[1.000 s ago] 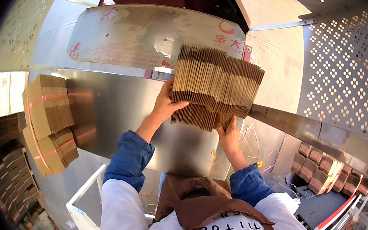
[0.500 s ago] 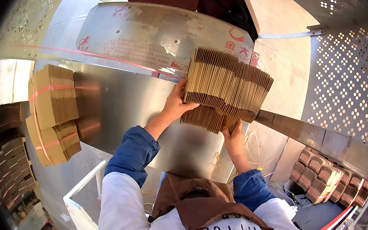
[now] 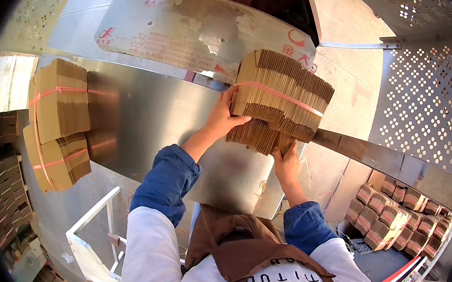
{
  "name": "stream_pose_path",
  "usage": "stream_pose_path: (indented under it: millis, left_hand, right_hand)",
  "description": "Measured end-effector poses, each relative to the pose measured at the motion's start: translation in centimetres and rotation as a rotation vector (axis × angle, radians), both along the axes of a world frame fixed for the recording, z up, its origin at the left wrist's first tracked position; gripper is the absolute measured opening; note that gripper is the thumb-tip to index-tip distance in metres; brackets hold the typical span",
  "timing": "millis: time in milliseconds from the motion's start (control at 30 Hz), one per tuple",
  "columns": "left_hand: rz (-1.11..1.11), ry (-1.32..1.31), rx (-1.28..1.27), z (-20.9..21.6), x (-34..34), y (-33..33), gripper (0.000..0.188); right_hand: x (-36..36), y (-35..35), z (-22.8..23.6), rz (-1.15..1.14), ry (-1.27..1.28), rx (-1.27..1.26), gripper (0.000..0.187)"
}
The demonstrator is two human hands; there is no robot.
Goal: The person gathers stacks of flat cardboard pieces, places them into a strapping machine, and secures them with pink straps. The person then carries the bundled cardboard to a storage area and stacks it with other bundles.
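Note:
A bundle of folded brown cardboard sheets [image 3: 287, 92] stands on edge at the right end of the metal table, with a pink strap [image 3: 279, 93] running over its top. My left hand [image 3: 224, 116] grips the bundle's left end, the thumb along its near side. Around the near lower part of the bundle, my right hand [image 3: 287, 162] is closed, its thumb pressed against the cardboard. Some of its fingers are hidden behind the sheets. The lower row of sheets [image 3: 250, 136] sticks out toward me between the two hands.
Another strapped cardboard stack [image 3: 60, 104] stands at the table's left end. Beyond the bundle lies a worn metal panel [image 3: 168, 28] with red print. A perforated metal screen [image 3: 428, 101] rises at right. Strapped bundles [image 3: 384, 212] are piled lower right; a white frame [image 3: 91, 256] stands lower left.
A pink strap now lies tight across the bundle; before, it showed none. The pink strap stretched along the panel's near edge is gone. Both hands keep hold, and the view has shifted slightly.

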State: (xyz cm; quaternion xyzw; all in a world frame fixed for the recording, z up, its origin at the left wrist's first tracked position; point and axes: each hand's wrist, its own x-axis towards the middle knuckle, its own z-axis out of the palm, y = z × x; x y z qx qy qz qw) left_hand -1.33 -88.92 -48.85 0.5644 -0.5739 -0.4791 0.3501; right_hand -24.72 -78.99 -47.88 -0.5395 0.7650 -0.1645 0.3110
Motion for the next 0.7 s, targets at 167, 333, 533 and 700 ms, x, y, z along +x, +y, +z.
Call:
stream_pose_path:
  millis: [167,333,533,700]
  left_hand:
    - [0.003,0.021,0.016,-0.4,0.1,-0.2,0.090]
    - [-0.003,0.107,0.045,-1.3,0.0,-0.3,0.090]
    - [-0.019,0.116,0.068,-1.4,0.1,-0.5,0.088]
    - [-0.033,0.111,0.047,-1.7,0.2,-0.5,0.087]
  right_hand:
    - [-0.6,0.3,-1.3,0.054,0.061,-0.055,0.072]
    - [-1.0,0.3,-1.8,0.076,0.105,-0.036,0.076]
    - [-0.8,0.4,-2.3,0.048,0.051,-0.091,0.075]
    - [-0.9,0.5,-2.2,0.063,0.058,-0.104,0.076]
